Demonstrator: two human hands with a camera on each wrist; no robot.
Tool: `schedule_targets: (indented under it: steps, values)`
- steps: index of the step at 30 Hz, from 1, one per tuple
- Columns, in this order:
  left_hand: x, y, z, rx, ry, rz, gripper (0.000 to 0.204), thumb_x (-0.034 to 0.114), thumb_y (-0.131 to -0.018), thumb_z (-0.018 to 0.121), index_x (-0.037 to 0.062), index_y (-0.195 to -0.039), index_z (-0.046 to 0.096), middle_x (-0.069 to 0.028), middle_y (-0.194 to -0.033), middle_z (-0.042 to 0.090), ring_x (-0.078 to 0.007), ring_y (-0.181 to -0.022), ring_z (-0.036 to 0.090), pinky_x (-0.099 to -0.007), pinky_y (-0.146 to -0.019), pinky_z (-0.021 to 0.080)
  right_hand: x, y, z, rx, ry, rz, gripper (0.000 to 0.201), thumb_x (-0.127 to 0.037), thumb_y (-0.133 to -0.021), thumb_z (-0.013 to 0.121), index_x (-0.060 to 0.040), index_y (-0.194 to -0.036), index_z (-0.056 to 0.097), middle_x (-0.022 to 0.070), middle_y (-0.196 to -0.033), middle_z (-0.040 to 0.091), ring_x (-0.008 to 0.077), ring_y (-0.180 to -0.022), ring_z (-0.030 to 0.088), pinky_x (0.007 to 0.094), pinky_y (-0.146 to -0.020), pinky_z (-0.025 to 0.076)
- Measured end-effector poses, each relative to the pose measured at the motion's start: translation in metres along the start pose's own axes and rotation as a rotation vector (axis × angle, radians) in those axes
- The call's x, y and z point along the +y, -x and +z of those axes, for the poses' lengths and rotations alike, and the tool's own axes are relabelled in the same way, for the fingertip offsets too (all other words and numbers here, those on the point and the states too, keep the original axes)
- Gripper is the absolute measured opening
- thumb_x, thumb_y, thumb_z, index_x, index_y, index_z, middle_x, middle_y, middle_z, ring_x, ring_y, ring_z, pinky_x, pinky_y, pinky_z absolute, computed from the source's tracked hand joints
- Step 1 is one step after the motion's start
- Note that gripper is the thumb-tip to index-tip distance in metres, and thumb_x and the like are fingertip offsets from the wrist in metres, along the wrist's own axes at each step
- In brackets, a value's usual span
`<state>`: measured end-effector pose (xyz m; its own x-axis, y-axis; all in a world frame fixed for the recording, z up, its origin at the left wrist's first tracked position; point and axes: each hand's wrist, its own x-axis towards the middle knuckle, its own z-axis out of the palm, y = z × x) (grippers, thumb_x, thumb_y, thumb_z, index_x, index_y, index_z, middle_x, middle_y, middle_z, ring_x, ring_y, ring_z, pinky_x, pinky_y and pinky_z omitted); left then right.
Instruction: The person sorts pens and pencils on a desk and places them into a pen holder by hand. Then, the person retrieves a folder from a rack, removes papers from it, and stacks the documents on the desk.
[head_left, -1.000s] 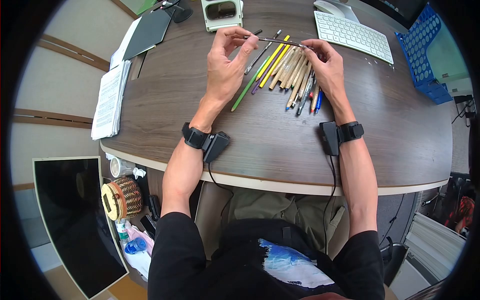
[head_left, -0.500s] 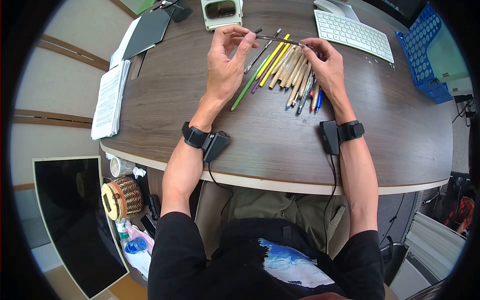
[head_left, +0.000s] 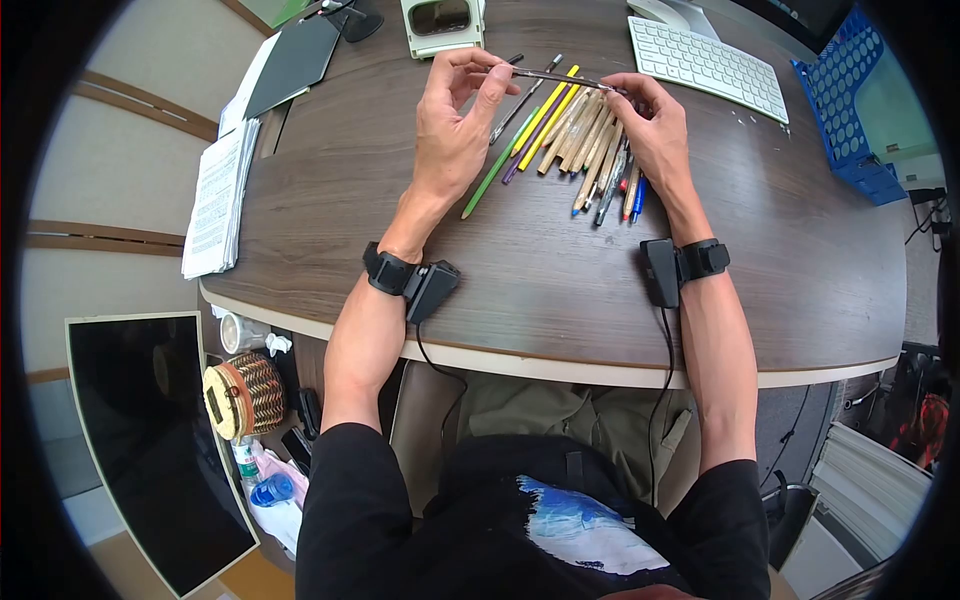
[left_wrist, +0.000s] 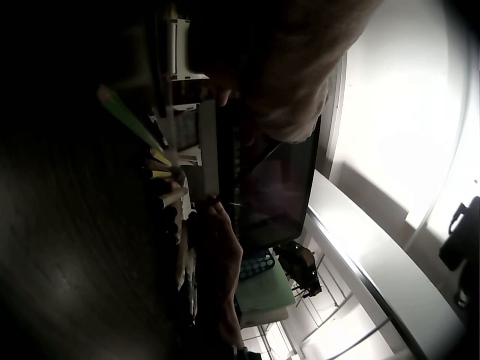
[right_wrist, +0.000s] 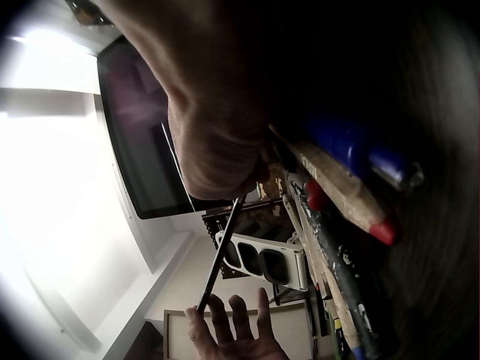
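Note:
A thin dark stick is stretched between both hands above the desk. My left hand pinches its left end between thumb and fingers, and my right hand pinches the right end. In the right wrist view the stick runs slanting from one hand to the other. Below and between the hands lie a green pencil, two yellow pencils, a purple one, and several wooden pencils in a pile. A blue pen lies beside the right wrist.
A white keyboard and a blue basket stand at the right. At the back is a pale device. Stacked papers lie along the left edge, with a dark folder behind them.
Both hands hold almost the same pose; the stick stays between them. The view has shifted very slightly.

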<state>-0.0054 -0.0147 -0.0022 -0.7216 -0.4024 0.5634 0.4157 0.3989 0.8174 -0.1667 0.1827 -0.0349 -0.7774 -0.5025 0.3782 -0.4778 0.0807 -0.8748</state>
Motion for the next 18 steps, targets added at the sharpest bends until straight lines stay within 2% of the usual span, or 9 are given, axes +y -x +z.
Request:
schedule_targets:
  steps: [6,8,18]
  values:
    - [-0.0004,0.0001,0.0008,-0.001,0.000,-0.001,0.020,0.021,-0.113,0.066,0.0058,-0.124,0.059,-0.0084,-0.119,0.073,-0.0171,-0.106,0.073,-0.0343,-0.100,0.054,0.0005,0.0003,-0.0004,0.002,-0.006,0.001,0.025,-0.021,-0.100,0.072,-0.0072,-0.119,0.081,-0.0029,-0.083,0.066,0.0072,-0.075,0.054,0.0272,-0.071,0.045]
    - [-0.0007,0.0002,0.0008,0.002,-0.005,-0.002,0.020,0.021,-0.113,0.066,0.0058,-0.124,0.059,-0.0084,-0.119,0.073,-0.0171,-0.106,0.073,-0.0342,-0.099,0.054,0.0023,0.0000,-0.0012,-0.021,0.022,0.021,0.025,-0.021,-0.104,0.071,-0.0061,-0.123,0.080,-0.0055,-0.094,0.071,0.0033,-0.081,0.053,0.0225,-0.074,0.044]
    - [-0.0022,0.0002,0.0007,0.001,-0.001,-0.017,0.020,0.020,-0.113,0.066,0.0055,-0.124,0.059,-0.0087,-0.118,0.073,-0.0168,-0.105,0.074,-0.0336,-0.099,0.054,0.0040,-0.0005,-0.0015,-0.024,0.023,0.005,0.025,-0.020,-0.104,0.071,-0.0063,-0.123,0.080,-0.0044,-0.094,0.072,0.0038,-0.082,0.055,0.0228,-0.075,0.045]
